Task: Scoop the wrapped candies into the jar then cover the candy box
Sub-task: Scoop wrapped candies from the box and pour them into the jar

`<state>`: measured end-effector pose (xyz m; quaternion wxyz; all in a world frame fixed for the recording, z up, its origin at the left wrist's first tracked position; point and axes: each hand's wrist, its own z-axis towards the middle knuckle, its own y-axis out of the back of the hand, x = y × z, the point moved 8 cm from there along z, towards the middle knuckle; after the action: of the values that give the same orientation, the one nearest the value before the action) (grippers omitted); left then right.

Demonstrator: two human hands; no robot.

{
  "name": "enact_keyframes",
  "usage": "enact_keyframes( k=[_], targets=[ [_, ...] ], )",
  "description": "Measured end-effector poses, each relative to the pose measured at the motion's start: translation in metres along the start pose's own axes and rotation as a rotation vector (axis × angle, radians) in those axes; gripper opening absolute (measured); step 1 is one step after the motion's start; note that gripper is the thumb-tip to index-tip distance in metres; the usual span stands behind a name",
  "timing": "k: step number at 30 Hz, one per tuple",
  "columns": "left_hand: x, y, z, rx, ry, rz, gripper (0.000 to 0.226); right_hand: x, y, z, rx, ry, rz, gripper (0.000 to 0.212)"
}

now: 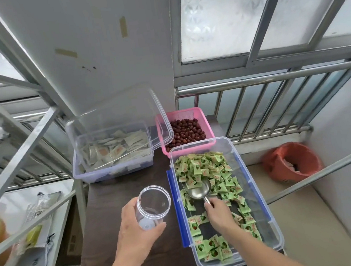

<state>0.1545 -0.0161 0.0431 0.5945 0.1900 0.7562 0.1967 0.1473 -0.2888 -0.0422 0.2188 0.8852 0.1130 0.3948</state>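
A clear plastic candy box (pixel 271 229) with blue side clips lies on the right of the dark table, holding several green wrapped candies (pixel 205 169). My right hand (pixel 218 213) is inside the box, shut on the handle of a metal scoop (pixel 198 190) whose bowl rests among the candies with none visible in it. My left hand (pixel 135 229) grips an empty, lidless clear jar (pixel 154 203) standing upright just left of the box.
At the back left a clear box of white sachets (pixel 111 155) has its clear lid (pixel 120 117) leaning above it. A pink basket of red dates (pixel 185 131) sits behind the candy box. Metal shelving (pixel 19 150) stands left, a red-lined bin (pixel 291 163) on the floor right.
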Motion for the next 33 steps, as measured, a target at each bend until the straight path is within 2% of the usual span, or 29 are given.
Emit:
enact_keyframes(
  k=[6,13,18,23,27,30,33],
  targets=[
    [-0.013,0.002,-0.006,0.025,-0.028,0.037,0.089,-0.002,0.001,0.016,0.049,0.099,0.092,0.028],
    [-0.031,-0.002,0.002,0.052,-0.127,0.13,0.085,-0.01,0.028,0.003,0.083,0.213,-0.016,0.03],
    [-0.054,-0.008,0.011,0.1,-0.231,0.217,0.082,0.008,0.079,-0.035,0.102,0.324,-0.071,0.033],
    [-0.072,-0.017,0.02,0.158,-0.321,0.323,0.081,0.031,0.146,-0.078,0.121,0.425,-0.106,0.023],
    [-0.097,-0.029,0.024,0.176,-0.417,0.364,0.084,0.065,0.186,-0.114,0.221,0.448,-0.114,0.021],
    [-0.112,-0.04,0.023,0.209,-0.45,0.364,0.088,0.091,0.2,-0.127,0.255,0.485,-0.329,0.028],
    [-0.121,-0.047,0.018,0.212,-0.476,0.347,0.089,0.121,0.205,-0.135,0.223,0.509,-0.627,0.025]
  ],
)
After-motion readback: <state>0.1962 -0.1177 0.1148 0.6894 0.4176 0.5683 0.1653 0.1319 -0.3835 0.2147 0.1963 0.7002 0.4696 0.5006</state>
